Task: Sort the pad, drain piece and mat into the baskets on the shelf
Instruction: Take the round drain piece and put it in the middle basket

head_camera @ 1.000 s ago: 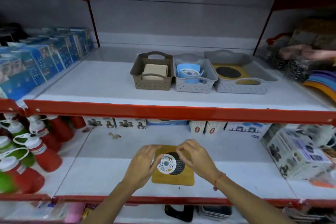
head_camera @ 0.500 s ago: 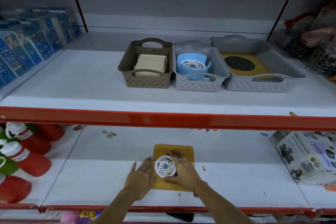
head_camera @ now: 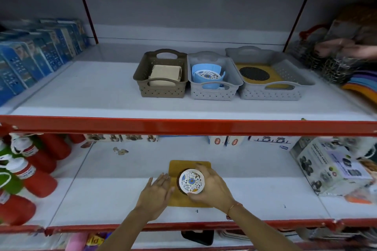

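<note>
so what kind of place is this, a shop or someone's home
Most likely a shop aisle, not a home. The red-edged metal shelving carries rows of identical blue boxed goods, many red bottles of one kind, and boxed products faced outward like stock. The three baskets sit on the upper shelf.

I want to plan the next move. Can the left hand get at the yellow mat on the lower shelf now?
Probably yes. The left hand lies open at the yellow mat's left edge, nothing between them. But the round drain piece, held by the right hand, sits above the mat.
</note>
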Tool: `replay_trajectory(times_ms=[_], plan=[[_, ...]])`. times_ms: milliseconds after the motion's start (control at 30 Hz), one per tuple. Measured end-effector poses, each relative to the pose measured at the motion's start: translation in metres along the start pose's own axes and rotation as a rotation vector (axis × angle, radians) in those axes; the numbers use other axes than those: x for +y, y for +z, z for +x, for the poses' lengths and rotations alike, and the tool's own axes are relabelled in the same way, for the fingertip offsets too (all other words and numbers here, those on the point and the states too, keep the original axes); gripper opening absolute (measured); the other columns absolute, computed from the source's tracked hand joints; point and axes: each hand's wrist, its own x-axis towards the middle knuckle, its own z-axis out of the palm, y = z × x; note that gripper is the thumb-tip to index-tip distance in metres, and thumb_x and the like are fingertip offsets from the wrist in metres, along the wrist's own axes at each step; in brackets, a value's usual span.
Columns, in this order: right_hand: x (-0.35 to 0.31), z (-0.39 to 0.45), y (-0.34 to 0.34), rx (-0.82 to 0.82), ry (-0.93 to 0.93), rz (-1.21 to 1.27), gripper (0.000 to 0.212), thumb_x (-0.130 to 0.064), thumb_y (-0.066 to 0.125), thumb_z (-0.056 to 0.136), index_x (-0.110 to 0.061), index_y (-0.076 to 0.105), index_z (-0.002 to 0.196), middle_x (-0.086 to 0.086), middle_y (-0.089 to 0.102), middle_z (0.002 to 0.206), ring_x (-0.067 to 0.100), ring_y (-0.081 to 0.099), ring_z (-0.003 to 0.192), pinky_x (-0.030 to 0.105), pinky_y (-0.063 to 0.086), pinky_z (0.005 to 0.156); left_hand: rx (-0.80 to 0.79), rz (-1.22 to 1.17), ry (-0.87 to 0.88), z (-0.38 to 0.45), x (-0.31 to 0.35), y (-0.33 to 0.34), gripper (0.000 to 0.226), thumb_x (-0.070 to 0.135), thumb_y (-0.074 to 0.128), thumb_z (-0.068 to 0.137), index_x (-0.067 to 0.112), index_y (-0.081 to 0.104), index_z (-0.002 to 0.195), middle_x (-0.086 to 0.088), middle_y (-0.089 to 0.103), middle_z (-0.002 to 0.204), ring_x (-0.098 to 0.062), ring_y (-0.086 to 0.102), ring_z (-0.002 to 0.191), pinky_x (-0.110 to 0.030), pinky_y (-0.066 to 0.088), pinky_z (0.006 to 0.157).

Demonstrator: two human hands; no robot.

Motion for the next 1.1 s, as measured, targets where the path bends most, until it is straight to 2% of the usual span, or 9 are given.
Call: replay_trajectory(times_ms=[133, 200, 300, 400, 533, 733, 900, 1000, 1100], plan=[[-0.015, -0.027, -0.033, 0.079, -0.071, 0.055, 0.088, -0.054, 0.071, 0.059, -0.03, 0.038, 0.137, -0.01, 0.058, 0.125, 0.01, 0.052, 0.115, 0.022, 0.046, 0.095, 0.091, 0.037, 0.059, -0.019, 0.013, -0.029, 0.085, 0.052, -0.007, 0.093, 0.017, 0.067, 0.115, 0.003, 0.07, 0.116, -0.008, 0.062, 0.112, -0.031, 0.043, 0.102], [-0.026, -0.043, -0.051, 0.114, -0.116, 0.08, 0.087, -0.05, 0.075, 0.061, -0.027, 0.039, 0.138, -0.011, 0.056, 0.127, 0.01, 0.05, 0.117, 0.021, 0.043, 0.099, 0.138, 0.033, 0.125, -0.029, 0.021, -0.046, 0.074, 0.044, 0.001, 0.099, 0.022, 0.072, 0.103, 0.009, 0.075, 0.102, -0.003, 0.067, 0.099, -0.023, 0.037, 0.1], [-0.043, -0.06, -0.076, 0.172, -0.17, 0.105, 0.089, -0.053, 0.075, 0.059, -0.026, 0.041, 0.136, -0.01, 0.054, 0.13, 0.011, 0.053, 0.118, 0.03, 0.045, 0.103, 0.288, -0.007, 0.173, -0.038, 0.031, -0.071, 0.07, 0.049, 0.005, 0.097, 0.019, 0.065, 0.113, 0.003, 0.071, 0.112, -0.01, 0.064, 0.107, -0.025, 0.022, 0.106], [-0.062, -0.072, -0.104, 0.226, -0.224, 0.107, 0.086, -0.054, 0.076, 0.059, -0.025, 0.044, 0.134, -0.011, 0.054, 0.128, 0.011, 0.054, 0.117, 0.033, 0.047, 0.102, 0.418, -0.059, 0.228, -0.045, 0.044, -0.104, 0.071, 0.054, 0.005, 0.093, 0.018, 0.058, 0.124, 0.003, 0.064, 0.125, -0.013, 0.056, 0.118, -0.026, 0.021, 0.112], [-0.087, -0.075, -0.143, 0.314, -0.325, 0.134, 0.082, -0.052, 0.081, 0.06, -0.031, 0.045, 0.131, -0.021, 0.052, 0.127, 0.004, 0.053, 0.117, 0.033, 0.048, 0.102, 0.58, -0.132, 0.316, -0.048, 0.057, -0.154, 0.048, 0.041, 0.029, 0.095, 0.016, 0.062, 0.12, 0.001, 0.066, 0.12, -0.012, 0.056, 0.115, -0.026, 0.025, 0.111], [-0.119, -0.053, -0.201, 0.476, -0.414, 0.16, 0.08, -0.048, 0.084, 0.06, -0.028, 0.047, 0.128, -0.013, 0.058, 0.124, 0.003, 0.056, 0.114, 0.031, 0.052, 0.096, 0.738, -0.197, 0.425, -0.038, 0.074, -0.231, 0.047, 0.041, 0.032, 0.093, 0.016, 0.059, 0.122, 0.0, 0.064, 0.123, -0.009, 0.047, 0.121, -0.02, 0.024, 0.11], [-0.13, -0.008, -0.243, 0.511, -0.349, 0.147, 0.075, -0.055, 0.08, 0.056, -0.038, 0.048, 0.121, -0.019, 0.059, 0.117, 0.006, 0.056, 0.111, 0.036, 0.05, 0.096, 0.68, -0.132, 0.323, 0.01, 0.074, -0.266, 0.06, 0.055, 0.027, 0.09, 0.018, 0.049, 0.131, 0.0, 0.056, 0.133, -0.015, 0.045, 0.127, -0.037, 0.029, 0.114], [-0.13, 0.033, -0.262, 0.526, -0.273, 0.037, 0.075, -0.056, 0.081, 0.055, -0.03, 0.053, 0.12, -0.01, 0.067, 0.113, 0.015, 0.06, 0.11, 0.039, 0.049, 0.096, 0.529, 0.049, 0.247, 0.051, 0.072, -0.28, 0.08, 0.065, 0.019, 0.083, 0.011, 0.036, 0.14, -0.009, 0.041, 0.147, -0.021, 0.03, 0.139, -0.041, 0.016, 0.118], [-0.128, 0.071, -0.275, 0.471, -0.149, 0.002, 0.072, -0.05, 0.083, 0.06, -0.021, 0.057, 0.121, -0.002, 0.069, 0.116, 0.02, 0.063, 0.108, 0.035, 0.05, 0.097, 0.316, 0.101, 0.205, 0.081, 0.07, -0.287, 0.075, 0.061, 0.029, 0.091, 0.01, 0.024, 0.146, -0.009, 0.027, 0.154, -0.02, 0.018, 0.144, -0.042, 0.005, 0.12]])
